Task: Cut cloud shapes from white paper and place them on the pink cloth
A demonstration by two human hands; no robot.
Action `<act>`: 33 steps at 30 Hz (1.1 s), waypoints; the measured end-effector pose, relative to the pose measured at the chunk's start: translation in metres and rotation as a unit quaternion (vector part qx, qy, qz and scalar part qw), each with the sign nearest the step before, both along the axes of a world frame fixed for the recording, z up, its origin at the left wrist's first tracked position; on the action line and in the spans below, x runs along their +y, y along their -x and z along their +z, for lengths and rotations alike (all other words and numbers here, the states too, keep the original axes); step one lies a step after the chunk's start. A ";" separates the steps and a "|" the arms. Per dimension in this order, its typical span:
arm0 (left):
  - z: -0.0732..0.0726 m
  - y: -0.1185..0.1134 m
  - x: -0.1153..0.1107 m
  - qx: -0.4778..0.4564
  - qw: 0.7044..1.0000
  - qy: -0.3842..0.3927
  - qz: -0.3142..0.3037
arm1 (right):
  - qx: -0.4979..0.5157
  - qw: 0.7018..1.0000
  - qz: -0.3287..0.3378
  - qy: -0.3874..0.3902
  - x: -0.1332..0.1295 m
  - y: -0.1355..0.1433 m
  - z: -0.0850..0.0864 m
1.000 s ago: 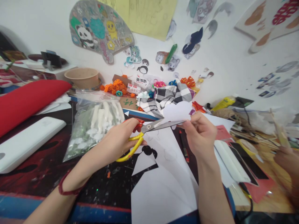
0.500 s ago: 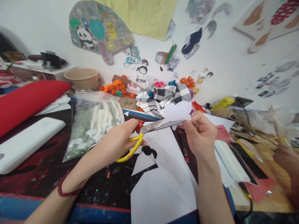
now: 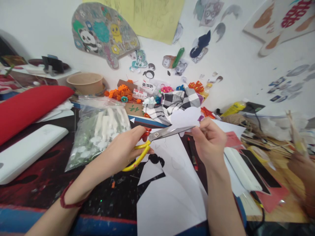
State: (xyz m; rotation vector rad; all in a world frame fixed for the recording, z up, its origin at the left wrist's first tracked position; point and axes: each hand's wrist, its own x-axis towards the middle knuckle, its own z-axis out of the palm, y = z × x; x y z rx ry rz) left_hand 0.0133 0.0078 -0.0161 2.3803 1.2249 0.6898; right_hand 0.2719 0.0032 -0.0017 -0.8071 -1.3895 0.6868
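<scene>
My left hand (image 3: 126, 147) is closed on a pair of scissors (image 3: 139, 159) with yellow and red handles. Their metal blades point right and lie against the lower edge of a white paper cutout (image 3: 185, 118) with a rounded, scalloped outline. My right hand (image 3: 209, 137) pinches that cutout at its right end, close to the blade tips. Below, white paper sheets (image 3: 172, 203) with faint pencil lines lie on the dark table, along with a paper scrap (image 3: 150, 172) and small black round pieces (image 3: 156, 159). A red and black pen (image 3: 193, 155) rests beside them.
On the left are a clear bag of white pieces (image 3: 98, 134), a white oblong device (image 3: 31, 150) and a red object (image 3: 31, 108). Checked cloth (image 3: 172, 103) and orange flowers (image 3: 121, 92) stand along the wall. Another person's hand (image 3: 301, 167) holds sticks at the right.
Both hands, the scissors and the cutout keep nearly the same pose. The whole view has shifted very slightly.
</scene>
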 end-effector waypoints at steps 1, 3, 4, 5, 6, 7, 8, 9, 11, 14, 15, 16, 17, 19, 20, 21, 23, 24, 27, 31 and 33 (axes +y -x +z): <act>-0.001 0.000 0.000 0.003 1.000 0.000 0.002 | 0.003 1.000 0.004 0.001 0.000 0.000 0.000; -0.001 0.000 0.001 0.012 1.000 0.001 0.011 | 0.009 1.000 0.008 0.007 0.000 0.000 0.000; 0.000 0.001 0.001 0.017 1.000 0.000 0.016 | 0.011 1.000 0.006 0.010 0.001 -0.001 0.000; 0.001 0.001 0.001 0.021 1.000 -0.001 0.020 | 0.014 1.000 0.002 0.014 0.001 -0.001 0.000; 0.003 0.002 0.001 0.023 0.999 0.000 0.023 | 0.016 1.000 -0.004 0.018 0.001 -0.001 0.000; 0.005 0.002 0.001 0.025 0.999 0.003 0.025 | 0.020 1.000 -0.011 0.021 0.002 -0.001 0.001; 0.007 0.003 0.001 0.026 0.999 0.010 0.030 | 0.026 0.999 -0.017 0.022 0.002 -0.001 0.001; 0.009 0.004 0.001 0.026 0.999 0.021 0.034 | 0.033 0.999 -0.022 0.021 0.003 -0.001 0.002; 0.012 0.005 0.001 0.027 0.998 0.040 0.039 | 0.046 0.999 -0.025 0.016 0.004 -0.002 0.003; 0.009 0.007 0.003 0.025 0.999 0.036 0.026 | 0.053 0.998 -0.025 0.008 0.005 -0.003 0.003; 0.006 0.006 0.004 0.022 0.999 0.023 0.016 | 0.053 0.998 -0.027 0.008 0.005 -0.003 0.003; 0.003 0.006 0.005 0.017 1.000 0.008 0.008 | 0.052 0.998 -0.030 0.010 0.005 -0.002 0.003; -0.001 0.004 0.006 0.013 1.000 -0.004 0.004 | 0.051 0.998 -0.032 0.014 0.005 -0.002 0.003; -0.006 0.001 0.007 0.001 1.000 -0.011 0.006 | 0.050 0.998 -0.029 0.021 0.004 0.000 0.003; -0.007 0.000 0.007 -0.006 1.000 -0.005 0.011 | 0.053 0.998 -0.025 0.020 0.004 0.001 0.003; -0.008 -0.001 0.006 -0.013 1.000 0.005 0.015 | 0.056 0.998 -0.022 0.016 0.005 0.002 0.003; -0.007 -0.003 0.004 -0.026 0.999 0.018 0.020 | 0.063 0.998 -0.015 0.005 0.006 0.004 0.002; -0.006 -0.004 0.003 -0.029 0.999 0.020 0.022 | 0.063 0.998 -0.009 0.004 0.006 0.005 0.002; -0.003 -0.005 0.001 -0.023 0.999 0.024 0.033 | 0.058 0.998 0.016 0.027 0.007 0.005 0.000; -0.001 -0.006 0.000 -0.019 0.997 0.046 0.052 | 0.060 0.996 0.045 0.054 0.005 0.006 -0.003; -0.001 -0.007 0.000 -0.021 0.997 0.051 0.052 | 0.060 0.995 0.054 0.054 0.004 0.006 -0.003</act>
